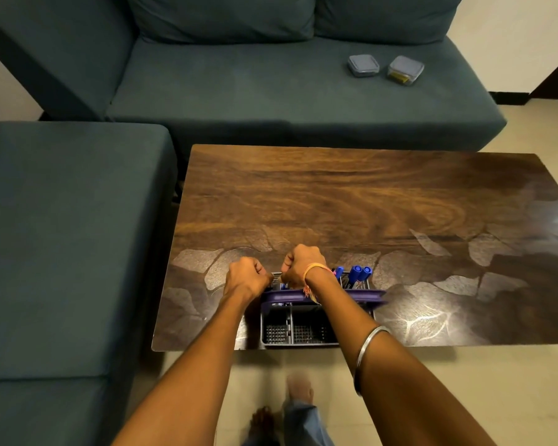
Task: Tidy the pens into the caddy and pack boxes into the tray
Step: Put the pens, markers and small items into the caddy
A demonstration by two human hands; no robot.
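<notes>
On table: one caddy, three blue pens; both hands fisted, left hand, right hand, contents unclear; two boxes on sofa.

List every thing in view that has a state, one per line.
Caddy: upright at the table's near edge, near compartments empty.
Blue markers: standing capped in the caddy's far right compartment.
Left hand: fisted over the caddy's far left side; contents hidden.
Right hand: fisted beside it; contents hidden.
Left box: lidded, on the sofa.
Right box: lidded, yellow contents.
</notes>
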